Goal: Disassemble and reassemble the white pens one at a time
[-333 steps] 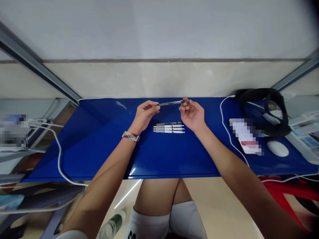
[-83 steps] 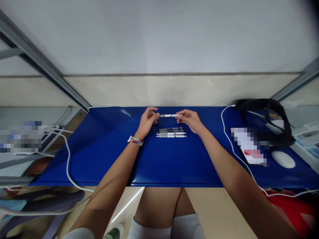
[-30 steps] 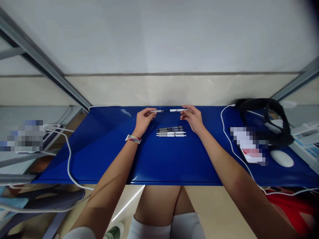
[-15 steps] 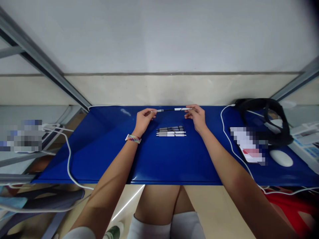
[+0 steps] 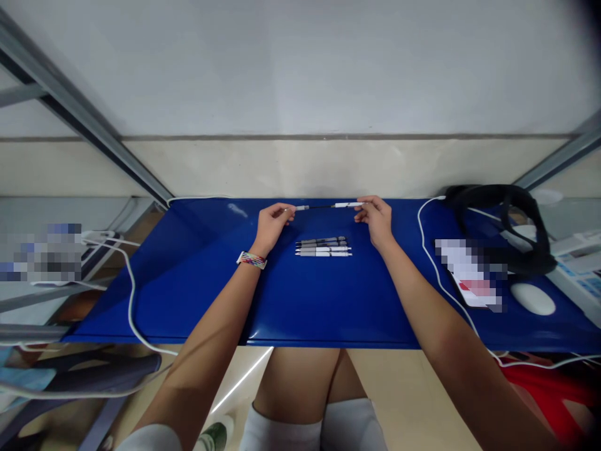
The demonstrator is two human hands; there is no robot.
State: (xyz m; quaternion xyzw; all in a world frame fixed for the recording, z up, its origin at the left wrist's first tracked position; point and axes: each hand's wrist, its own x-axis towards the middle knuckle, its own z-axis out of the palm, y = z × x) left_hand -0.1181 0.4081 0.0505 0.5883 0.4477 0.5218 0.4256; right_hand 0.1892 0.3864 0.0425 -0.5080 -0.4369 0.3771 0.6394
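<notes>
Blue and glossy, the table (image 5: 323, 300) fills the middle of the head view, its far edge running along a pale wall (image 5: 300, 81). Close to that far edge, around its middle, a pen is held in two parts. The left hand (image 5: 273, 227) pinches the grey grip section (image 5: 303, 208) between thumb and fingers; the right hand (image 5: 378, 222) grasps the white barrel (image 5: 346, 205) near its outer end. A thin dark rod (image 5: 320, 207) spans the gap between the two parts, nearly level with the far edge. Whether the parts touch the tabletop, I cannot tell.

Nearer the front edge than the hands, a row of pens (image 5: 323, 248) lies side by side, roughly parallel to that edge, tips towards the left. The ones closest to the front edge have white barrels; those behind look darker, and are too small to count surely. A multicoloured band (image 5: 252, 259) circles the left wrist.

Towards the table's right end, a white cable (image 5: 420, 228) curves from the far edge to the near one. Beyond it lie a flat device (image 5: 462, 269) with a pixelated face, a white mouse (image 5: 533, 299) towards the near right corner, and a black looped strap (image 5: 539, 219) by the far right corner.
</notes>
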